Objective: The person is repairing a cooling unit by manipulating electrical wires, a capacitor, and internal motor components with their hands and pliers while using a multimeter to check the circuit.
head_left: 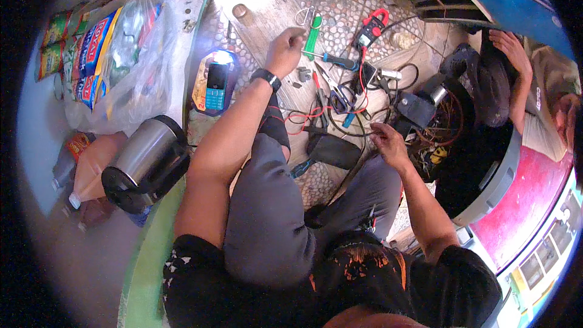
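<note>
Green-handled tool [313,34] lying far on pebble floor, just right of left hand [284,50], fingers curled together beside it. Right hand [387,143] pinching black wire [355,164] nearer. 1 screwdriver [337,60], 1 clamp meter [371,28], 1 phone [215,86].

A black short-sleeved shirt [364,273] with an orange print on the chest, grey trousers [267,218], and a black wristwatch [266,78] strapped on the bare left forearm

Pebbled floor [340,9] — screwdriver [333,59], clamp meter [371,27], pliers [320,92], wires [316,114]
</note>
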The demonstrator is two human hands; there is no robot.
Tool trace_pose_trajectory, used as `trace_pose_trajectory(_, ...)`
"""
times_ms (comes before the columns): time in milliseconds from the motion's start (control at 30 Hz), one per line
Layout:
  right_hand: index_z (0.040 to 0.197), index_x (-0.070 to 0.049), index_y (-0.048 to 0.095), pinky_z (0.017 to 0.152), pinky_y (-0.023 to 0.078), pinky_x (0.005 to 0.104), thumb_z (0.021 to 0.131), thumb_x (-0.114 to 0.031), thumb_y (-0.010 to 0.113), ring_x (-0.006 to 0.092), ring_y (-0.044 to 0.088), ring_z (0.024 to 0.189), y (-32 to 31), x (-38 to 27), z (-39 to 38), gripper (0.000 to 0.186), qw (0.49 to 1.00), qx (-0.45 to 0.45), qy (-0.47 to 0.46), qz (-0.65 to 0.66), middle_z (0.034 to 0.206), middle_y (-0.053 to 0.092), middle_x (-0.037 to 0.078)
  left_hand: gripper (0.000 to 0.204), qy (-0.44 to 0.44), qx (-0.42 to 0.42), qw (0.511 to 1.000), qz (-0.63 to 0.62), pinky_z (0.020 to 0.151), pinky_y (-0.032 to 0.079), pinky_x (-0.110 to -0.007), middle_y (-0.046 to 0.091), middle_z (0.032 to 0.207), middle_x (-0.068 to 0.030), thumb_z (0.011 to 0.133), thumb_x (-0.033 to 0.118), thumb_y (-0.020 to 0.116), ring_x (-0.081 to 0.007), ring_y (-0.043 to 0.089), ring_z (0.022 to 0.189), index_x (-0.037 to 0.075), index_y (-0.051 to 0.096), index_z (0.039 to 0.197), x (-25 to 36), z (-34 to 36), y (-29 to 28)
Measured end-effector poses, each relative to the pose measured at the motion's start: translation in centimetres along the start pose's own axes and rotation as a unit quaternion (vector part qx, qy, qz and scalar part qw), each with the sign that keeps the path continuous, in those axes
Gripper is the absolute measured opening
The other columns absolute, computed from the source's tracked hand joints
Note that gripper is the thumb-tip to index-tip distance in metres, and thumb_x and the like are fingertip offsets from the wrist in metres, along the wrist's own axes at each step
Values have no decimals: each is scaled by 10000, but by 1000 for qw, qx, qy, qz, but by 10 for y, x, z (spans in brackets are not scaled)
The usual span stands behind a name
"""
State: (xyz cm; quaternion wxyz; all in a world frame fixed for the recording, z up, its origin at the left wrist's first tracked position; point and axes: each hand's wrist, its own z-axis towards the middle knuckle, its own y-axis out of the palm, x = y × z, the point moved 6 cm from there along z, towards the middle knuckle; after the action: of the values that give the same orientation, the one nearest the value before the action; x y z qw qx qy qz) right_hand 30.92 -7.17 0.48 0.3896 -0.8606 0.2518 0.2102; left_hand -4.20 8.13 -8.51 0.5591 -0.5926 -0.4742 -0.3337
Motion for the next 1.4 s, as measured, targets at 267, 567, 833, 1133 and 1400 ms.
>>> trace_pose_trajectory(267, 1201, -58, 646, 860, 532, 381, 880, -216, 674, 296, 688, 971, 39, -41, 28, 359, 996, -84, -27, -25, 1090, 686, 163, 235, -27, -72, 997, 12, 826, 521, -423, 695, 998, -184, 921, 156, 585, -344, 671, 925, 44, 655, 1114, -15, -53, 4)
trace_pose_trajectory(567, 1178, -52, 659, 836, 527, 357, 898, -263, 654, 257, 688, 896, 75, -25, 68, 349, 996, -29, -49, 71, 1044, 709, 143, 267, 92, -149, 966, 188, 844, 501, -473, 653, 1017, -196, 873, 151, 615, -389, 626, 977, 27, 621, 1110, -20, -65, 9)
trace_pose_trajectory(833, 1195, -3, 572, 886, 486, 443, 884, -150, 618, 347, 628, 1012, -5, 51, 95, 347, 939, 339, 41, 49, 1064, 629, 227, 279, 139, -173, 958, 182, 884, 485, -455, 647, 1026, -202, 875, 160, 648, -386, 613, 991, 1, 622, 1103, 7, -59, 36)
trace_pose_trajectory(1133, 1271, -64, 544, 958, 475, 469, 810, -125, 669, 418, 596, 1066, -69, 73, 169, 482, 964, 182, 67, -180, 1111, 621, 248, 268, 150, -156, 964, 154, 820, 514, -431, 657, 1012, -198, 908, 176, 636, -364, 647, 945, 11, 621, 1118, 20, -73, 24)
trace_pose_trajectory(1400, 1164, -42, 511, 893, 470, 477, 858, -75, 680, 422, 607, 1050, -83, 22, 128, 351, 950, 293, -67, -82, 1114, 623, 227, 253, 136, -209, 954, 165, 849, 496, -442, 645, 1045, -201, 917, 187, 612, -373, 626, 972, 23, 626, 1109, 92, -87, -8)
